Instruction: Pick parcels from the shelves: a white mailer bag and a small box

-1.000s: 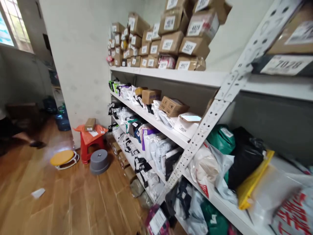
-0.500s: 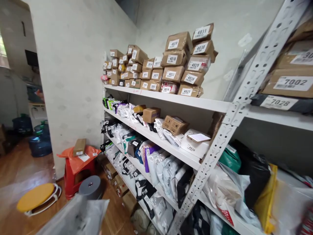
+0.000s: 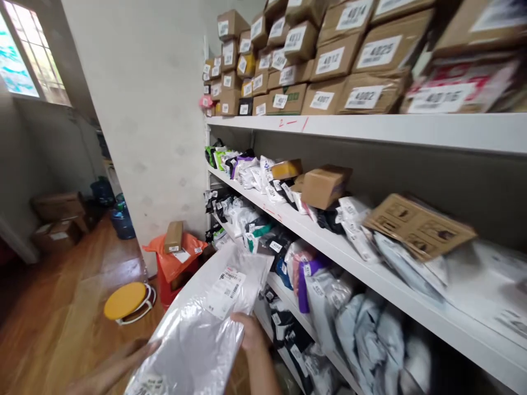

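A large white plastic mailing bag (image 3: pixel 197 334) slants across the lower middle of the view. A white printed label (image 3: pixel 226 291) is stuck on its upper half, and a second label shows near its bottom edge. My right hand (image 3: pixel 250 330) grips the bag's right edge, thumb on top and fingers hidden underneath. At the bag's left edge is my left hand (image 3: pixel 138 355), closed on it and slightly blurred, its fingers partly behind the plastic. The bag's far end overlaps the bagged parcels on the lower shelves.
A white metal shelf (image 3: pixel 370 129) runs along my right, with numbered cardboard boxes (image 3: pixel 329 60) on top and bagged parcels below. A red stool (image 3: pixel 164 291) carries an orange bag (image 3: pixel 158 244) and a small box (image 3: pixel 174 236). A yellow-topped stool (image 3: pixel 125 302) stands nearby.
My view has moved closer to the shelf's left part. The mailing bag has risen from the bottom edge into the middle, and both hands now show on it.
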The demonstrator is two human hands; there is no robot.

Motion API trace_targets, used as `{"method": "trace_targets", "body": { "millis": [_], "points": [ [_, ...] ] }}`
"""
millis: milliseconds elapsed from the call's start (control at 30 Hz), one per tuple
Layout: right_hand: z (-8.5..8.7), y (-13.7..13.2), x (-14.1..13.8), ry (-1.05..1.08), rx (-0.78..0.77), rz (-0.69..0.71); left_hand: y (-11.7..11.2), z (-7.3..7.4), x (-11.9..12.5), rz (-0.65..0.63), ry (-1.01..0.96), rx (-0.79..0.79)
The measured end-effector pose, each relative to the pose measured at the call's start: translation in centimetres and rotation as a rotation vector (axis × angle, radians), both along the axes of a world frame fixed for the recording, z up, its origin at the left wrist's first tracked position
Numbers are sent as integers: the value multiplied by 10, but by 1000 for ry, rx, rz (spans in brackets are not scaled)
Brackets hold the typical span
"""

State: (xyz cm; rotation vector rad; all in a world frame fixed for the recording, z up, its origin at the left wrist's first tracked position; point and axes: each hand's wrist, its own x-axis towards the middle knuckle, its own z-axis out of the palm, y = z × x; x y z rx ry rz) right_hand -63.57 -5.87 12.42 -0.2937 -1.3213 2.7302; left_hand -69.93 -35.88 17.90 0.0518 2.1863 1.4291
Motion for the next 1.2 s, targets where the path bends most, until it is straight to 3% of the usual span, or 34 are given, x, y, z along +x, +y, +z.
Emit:
{"method": "trace_targets", "body": {
  "millis": [67,167,267,600,733,900,1033,1200],
  "points": [
    [18,5,-17,-68,-39,-7,31,17,-30,14,-47,157],
    [35,7,-40,-117,1,27,83,39,-65,-14,-167,521],
    [43,10,-59,-93,47,6,121,51,-93,-27,-191,642],
    [82,16,-90,-150,24,-415,166,71,-167,-218,-224,802],
    [89,15,-92,-130,39,-498,181,78,-180,-241,-272,790],
    [84,29,-76,-143,211,-570,199,82,-183,-302,-288,775],
    [86,47,-51,-36,314,-597,214,79,-178,-337,-269,749],
    [106,78,1,33,379,-641,228,76,-165,-340,-279,721]
  ]
}}
